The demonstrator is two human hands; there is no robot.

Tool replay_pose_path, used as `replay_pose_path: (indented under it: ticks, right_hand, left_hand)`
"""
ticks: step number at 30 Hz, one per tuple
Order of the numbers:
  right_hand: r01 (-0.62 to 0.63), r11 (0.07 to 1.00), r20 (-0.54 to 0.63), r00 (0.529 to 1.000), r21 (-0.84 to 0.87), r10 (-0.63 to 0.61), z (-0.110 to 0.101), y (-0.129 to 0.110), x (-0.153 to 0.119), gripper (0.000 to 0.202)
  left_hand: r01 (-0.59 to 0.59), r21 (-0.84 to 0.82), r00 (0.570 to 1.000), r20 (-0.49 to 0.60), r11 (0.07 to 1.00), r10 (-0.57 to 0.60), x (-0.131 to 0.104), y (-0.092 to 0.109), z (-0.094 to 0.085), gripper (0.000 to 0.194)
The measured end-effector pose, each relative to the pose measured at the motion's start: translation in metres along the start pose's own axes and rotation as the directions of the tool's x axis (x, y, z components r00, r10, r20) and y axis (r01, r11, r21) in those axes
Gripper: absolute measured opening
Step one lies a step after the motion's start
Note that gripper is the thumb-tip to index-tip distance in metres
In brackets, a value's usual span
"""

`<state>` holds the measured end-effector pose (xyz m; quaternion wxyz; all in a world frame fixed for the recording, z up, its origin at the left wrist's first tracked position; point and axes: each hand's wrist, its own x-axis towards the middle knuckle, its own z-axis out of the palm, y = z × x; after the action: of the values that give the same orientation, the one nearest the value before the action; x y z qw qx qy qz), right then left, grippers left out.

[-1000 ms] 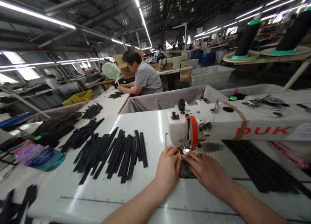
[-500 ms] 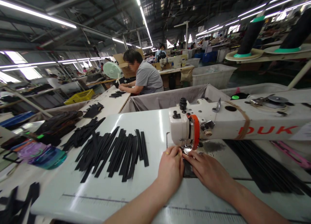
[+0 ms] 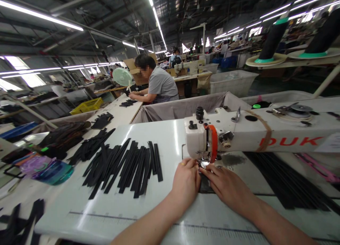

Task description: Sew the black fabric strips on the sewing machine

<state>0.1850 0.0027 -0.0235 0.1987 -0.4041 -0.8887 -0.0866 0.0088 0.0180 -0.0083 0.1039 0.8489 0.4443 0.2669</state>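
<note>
Both hands are at the needle end of a white sewing machine (image 3: 239, 131). My left hand (image 3: 186, 177) is closed, with bent fingertips drawn together just left of the presser foot (image 3: 204, 163). My right hand (image 3: 225, 183) reaches in from the other side, its fingers pressed together and angled toward the same spot. The fingertips of the two hands nearly meet. Whatever they pinch is small and hidden behind the fingers. Left of my hands, short black strips (image 3: 135, 167) lie in loose rows on the pale table (image 3: 111, 206).
Long black strips (image 3: 281, 181) lie under the machine arm. A purple and teal bottle (image 3: 50, 170) stands on the left, near more black pieces (image 3: 21, 220). Thread cones (image 3: 273, 39) stand at upper right. Opposite, a person in grey (image 3: 162, 82) works beyond a cloth-lined bin (image 3: 180, 108).
Hardly anything differs. Both hands stay at the presser foot, with only a very slight shift of the fingers and of the view.
</note>
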Motion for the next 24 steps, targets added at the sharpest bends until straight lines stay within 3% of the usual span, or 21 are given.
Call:
replay_pose_path:
  ticks: [6,11,14,16,18,21,24]
  right_hand:
    - [0.011,1.000,-0.016,1.000,-0.002,-0.011,0.006,0.003,-0.005,0.037]
    - [0.034,0.999,-0.060,0.998,-0.012,-0.035,0.004,0.005,-0.006,0.038]
    - [0.031,0.999,-0.068,0.997,-0.006,-0.032,0.002,0.005,-0.005,0.039]
    - [0.030,1.000,-0.073,0.997,-0.002,-0.030,0.004,0.004,-0.006,0.039]
    - [0.033,0.999,-0.070,0.997,-0.010,-0.033,0.006,0.004,-0.007,0.040]
    - [0.032,0.999,-0.056,0.998,-0.034,-0.034,0.007,0.005,-0.008,0.041]
    - [0.046,0.999,-0.044,0.998,-0.010,-0.046,0.001,0.004,-0.006,0.040]
  left_hand:
    - [-0.018,-0.011,1.000,-0.020,1.000,0.018,-0.005,-0.001,0.000,0.020]
    - [0.038,-0.015,0.999,-0.031,0.999,-0.038,0.020,-0.035,-0.008,0.023]
    - [-0.122,-0.006,0.991,0.057,0.993,0.122,0.045,-0.061,-0.013,0.024]
    - [-0.237,-0.024,0.960,0.147,0.971,0.238,0.059,-0.073,-0.018,0.023]
    - [-0.263,0.002,0.947,0.193,0.965,0.258,0.068,-0.080,-0.028,0.023]
    - [-0.198,0.082,0.965,0.190,0.977,0.180,0.072,-0.081,-0.052,0.017]
    - [-0.049,0.151,0.997,0.058,0.987,0.041,0.064,-0.070,-0.079,0.012]
